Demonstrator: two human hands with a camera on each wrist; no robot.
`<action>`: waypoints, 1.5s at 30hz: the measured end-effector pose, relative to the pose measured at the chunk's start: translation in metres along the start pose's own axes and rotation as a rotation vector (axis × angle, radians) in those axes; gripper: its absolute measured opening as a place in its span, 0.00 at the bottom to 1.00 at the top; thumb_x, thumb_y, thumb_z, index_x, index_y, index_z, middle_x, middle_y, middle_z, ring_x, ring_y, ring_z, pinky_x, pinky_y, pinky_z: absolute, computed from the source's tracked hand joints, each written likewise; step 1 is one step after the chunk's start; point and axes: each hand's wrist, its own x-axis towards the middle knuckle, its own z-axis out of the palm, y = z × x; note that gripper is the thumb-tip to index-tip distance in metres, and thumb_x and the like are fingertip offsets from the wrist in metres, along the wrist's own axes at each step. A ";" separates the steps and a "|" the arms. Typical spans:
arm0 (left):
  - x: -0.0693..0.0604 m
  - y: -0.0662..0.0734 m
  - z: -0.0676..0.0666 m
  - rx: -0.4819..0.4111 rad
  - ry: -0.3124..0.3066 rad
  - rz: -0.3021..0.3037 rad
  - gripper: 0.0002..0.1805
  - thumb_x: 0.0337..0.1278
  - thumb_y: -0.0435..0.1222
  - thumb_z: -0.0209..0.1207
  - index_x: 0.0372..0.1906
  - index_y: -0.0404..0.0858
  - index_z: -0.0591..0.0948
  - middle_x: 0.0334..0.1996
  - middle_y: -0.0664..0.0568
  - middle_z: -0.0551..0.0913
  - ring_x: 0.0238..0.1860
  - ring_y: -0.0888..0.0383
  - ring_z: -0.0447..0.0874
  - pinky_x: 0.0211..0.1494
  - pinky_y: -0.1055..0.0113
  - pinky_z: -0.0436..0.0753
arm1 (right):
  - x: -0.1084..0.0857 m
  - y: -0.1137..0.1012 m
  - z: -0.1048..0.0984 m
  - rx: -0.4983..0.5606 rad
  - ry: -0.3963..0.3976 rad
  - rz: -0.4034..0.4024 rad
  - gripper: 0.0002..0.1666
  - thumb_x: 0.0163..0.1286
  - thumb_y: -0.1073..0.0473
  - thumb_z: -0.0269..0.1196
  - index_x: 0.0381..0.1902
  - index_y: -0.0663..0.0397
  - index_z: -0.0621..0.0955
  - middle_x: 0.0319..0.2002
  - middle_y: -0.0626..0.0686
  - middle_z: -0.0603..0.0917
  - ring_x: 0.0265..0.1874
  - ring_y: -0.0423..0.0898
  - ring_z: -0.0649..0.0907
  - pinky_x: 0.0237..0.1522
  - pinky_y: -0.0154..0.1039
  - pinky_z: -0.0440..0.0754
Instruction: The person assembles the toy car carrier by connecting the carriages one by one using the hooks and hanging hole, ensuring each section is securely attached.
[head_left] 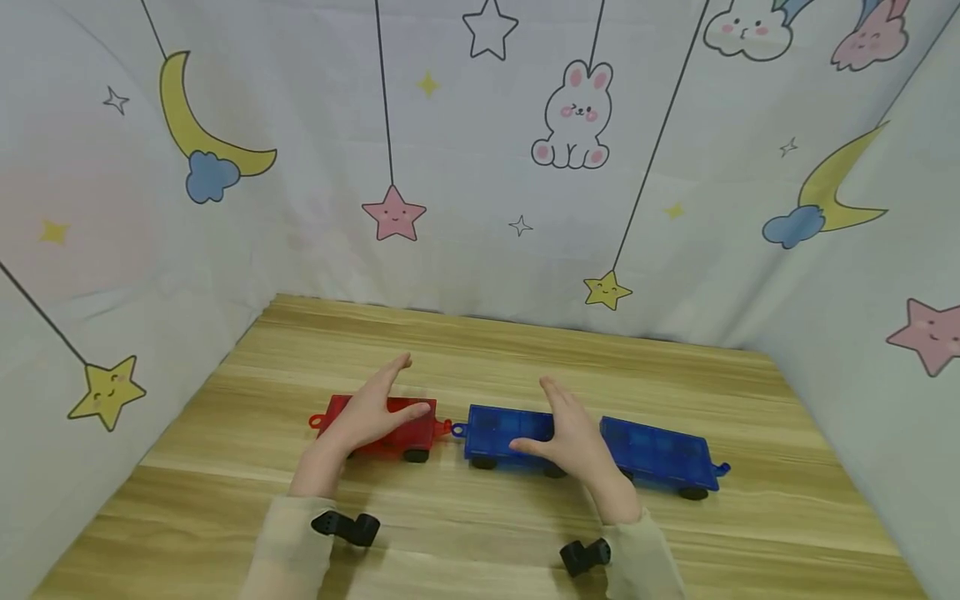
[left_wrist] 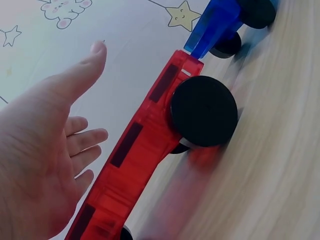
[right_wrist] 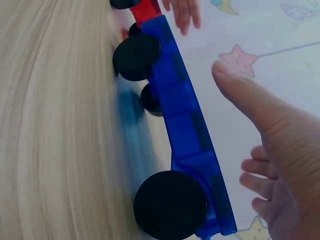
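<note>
Three flat toy train cars stand in a row on black wheels. The see-through red car (head_left: 411, 435) is on the left, under my left hand (head_left: 367, 417). My right hand (head_left: 573, 442) is over the right part of the middle blue car (head_left: 491, 433). Both hands have fingers extended and thumbs spread, with nothing held. Farther right stands a second blue car (head_left: 660, 454), set at a slight angle. The red car's hook meets the middle car's ring; whether they are linked I cannot tell. My right hand hides the joint between the blue cars.
The cars stand on a wood-grain tabletop (head_left: 450, 533). A white cloth (head_left: 315, 125) printed with stars, moons and a rabbit hangs behind it and along both sides. A black wrist camera (head_left: 347, 527) sits on the left sleeve, another (head_left: 585, 557) on the right.
</note>
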 end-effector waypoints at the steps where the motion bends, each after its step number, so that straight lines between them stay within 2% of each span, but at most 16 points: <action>1: 0.000 -0.001 0.000 -0.005 -0.004 -0.001 0.53 0.55 0.57 0.64 0.77 0.38 0.53 0.73 0.42 0.62 0.74 0.39 0.58 0.71 0.38 0.63 | 0.001 -0.001 0.000 0.003 -0.010 -0.006 0.65 0.50 0.37 0.74 0.76 0.58 0.56 0.74 0.62 0.60 0.73 0.63 0.62 0.67 0.63 0.66; 7: -0.001 -0.003 -0.001 -0.023 -0.056 0.001 0.57 0.47 0.55 0.70 0.76 0.37 0.55 0.72 0.41 0.64 0.72 0.39 0.60 0.70 0.38 0.64 | 0.006 -0.002 0.002 0.067 -0.094 -0.035 0.64 0.47 0.38 0.77 0.75 0.57 0.60 0.73 0.62 0.63 0.73 0.63 0.62 0.67 0.63 0.67; 14: -0.004 -0.004 -0.005 -0.034 -0.114 0.005 0.56 0.39 0.54 0.75 0.73 0.37 0.63 0.70 0.41 0.67 0.71 0.39 0.62 0.69 0.38 0.65 | 0.012 -0.001 0.004 0.091 -0.171 -0.070 0.65 0.45 0.40 0.78 0.75 0.59 0.61 0.73 0.63 0.63 0.72 0.63 0.63 0.67 0.63 0.67; 26: -0.005 -0.006 -0.008 -0.030 -0.161 0.031 0.55 0.30 0.51 0.80 0.69 0.36 0.70 0.66 0.42 0.74 0.66 0.41 0.70 0.66 0.41 0.71 | 0.016 -0.001 0.008 0.078 -0.224 -0.119 0.61 0.45 0.43 0.79 0.71 0.62 0.66 0.69 0.62 0.70 0.69 0.62 0.68 0.67 0.61 0.67; 34: -0.005 -0.006 -0.008 -0.010 -0.197 0.039 0.52 0.29 0.49 0.80 0.66 0.36 0.73 0.62 0.43 0.77 0.61 0.44 0.74 0.61 0.45 0.76 | 0.016 -0.002 0.010 0.005 -0.245 -0.135 0.60 0.45 0.43 0.79 0.71 0.62 0.67 0.68 0.64 0.70 0.70 0.63 0.67 0.73 0.63 0.54; 45: -0.006 -0.006 -0.009 0.037 -0.212 0.048 0.47 0.31 0.47 0.80 0.64 0.38 0.75 0.60 0.44 0.78 0.58 0.47 0.75 0.57 0.48 0.79 | 0.014 -0.002 0.013 0.013 -0.231 -0.104 0.57 0.47 0.44 0.79 0.70 0.60 0.68 0.68 0.63 0.70 0.70 0.65 0.65 0.69 0.64 0.61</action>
